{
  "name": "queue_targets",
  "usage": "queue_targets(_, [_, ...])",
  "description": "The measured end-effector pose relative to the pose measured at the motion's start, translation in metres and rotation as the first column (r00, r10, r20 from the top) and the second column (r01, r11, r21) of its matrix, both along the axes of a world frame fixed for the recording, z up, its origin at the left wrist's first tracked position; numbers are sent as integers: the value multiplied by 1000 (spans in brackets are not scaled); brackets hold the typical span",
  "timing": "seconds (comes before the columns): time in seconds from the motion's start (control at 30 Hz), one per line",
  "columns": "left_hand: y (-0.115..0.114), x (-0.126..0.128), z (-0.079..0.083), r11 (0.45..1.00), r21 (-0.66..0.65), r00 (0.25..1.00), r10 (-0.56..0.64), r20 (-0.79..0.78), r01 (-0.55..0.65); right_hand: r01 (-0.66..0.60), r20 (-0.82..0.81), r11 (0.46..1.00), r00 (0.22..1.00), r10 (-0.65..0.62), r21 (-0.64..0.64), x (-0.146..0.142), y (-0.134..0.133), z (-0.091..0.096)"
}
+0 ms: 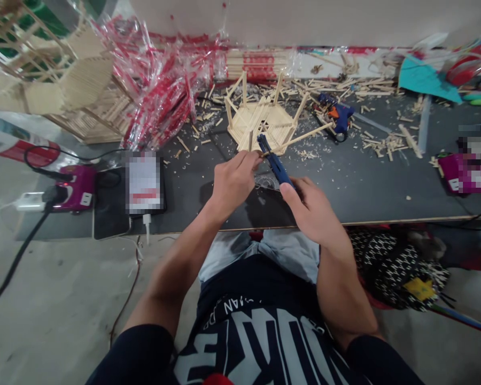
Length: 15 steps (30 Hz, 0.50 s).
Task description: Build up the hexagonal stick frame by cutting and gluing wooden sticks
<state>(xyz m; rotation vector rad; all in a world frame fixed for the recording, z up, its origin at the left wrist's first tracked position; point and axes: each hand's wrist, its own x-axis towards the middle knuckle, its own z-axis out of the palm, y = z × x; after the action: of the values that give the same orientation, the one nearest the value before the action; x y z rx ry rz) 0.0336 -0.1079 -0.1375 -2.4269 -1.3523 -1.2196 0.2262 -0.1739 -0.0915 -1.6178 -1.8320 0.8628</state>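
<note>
My left hand [234, 179] is closed in a pinch on a thin wooden stick [300, 138] that runs up and to the right. My right hand [310, 208] is wrapped round the handles of blue cutters [273, 160], whose jaws meet the stick close to my left fingertips. Just beyond both hands stands a small hexagonal frame of wooden sticks [260, 120] on the dark work board [344, 182].
A blue and orange glue gun [339, 115] lies right of the frame among several stick offcuts. Red-printed plastic wrappers [164, 85] pile at the back left beside a large stick structure [64, 85]. A phone [144, 184] and a magenta power adapter [74, 187] lie at left.
</note>
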Motion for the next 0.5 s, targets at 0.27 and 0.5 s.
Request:
queue_targets(0.27, [0,1,-4,998,-35,999,47,-17,-47,60,164,998,984,-63,21,-3,3,-7])
queue_targets(0.5, [2,0,-4,998,-5,998,61,-13,-61,20,261,1000,965,-25,24,-5,6,-7])
